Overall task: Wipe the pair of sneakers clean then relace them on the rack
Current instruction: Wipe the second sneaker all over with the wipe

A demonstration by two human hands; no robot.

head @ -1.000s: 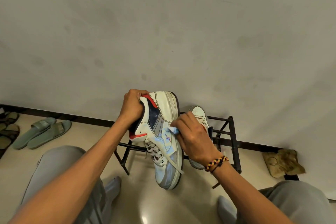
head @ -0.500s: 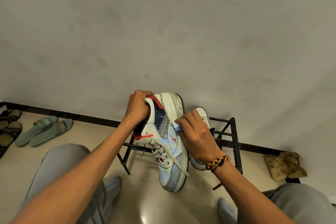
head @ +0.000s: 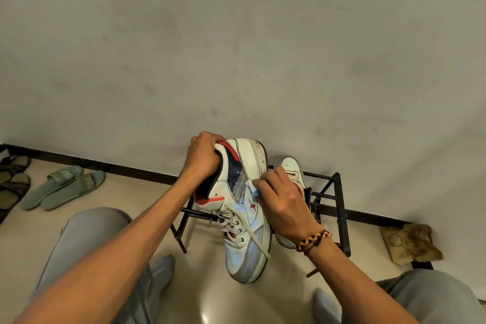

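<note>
1. The left hand [head: 203, 156] is gripping the white high-top sneaker [head: 243, 208] by its collar, fingers curled round the heel opening, toe pointing down toward the person.
2. The right hand [head: 285, 200] is pinching a pale blue wipe [head: 253, 189] against the sneaker's side, just right of the long axis.
3. The second sneaker [head: 292, 173] is sitting in the black metal rack [head: 339, 208], behind the right hand.

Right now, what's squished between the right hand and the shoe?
A small light blue cloth, pinched in the right hand and pressed on the shoe's side, in the head view.
</note>
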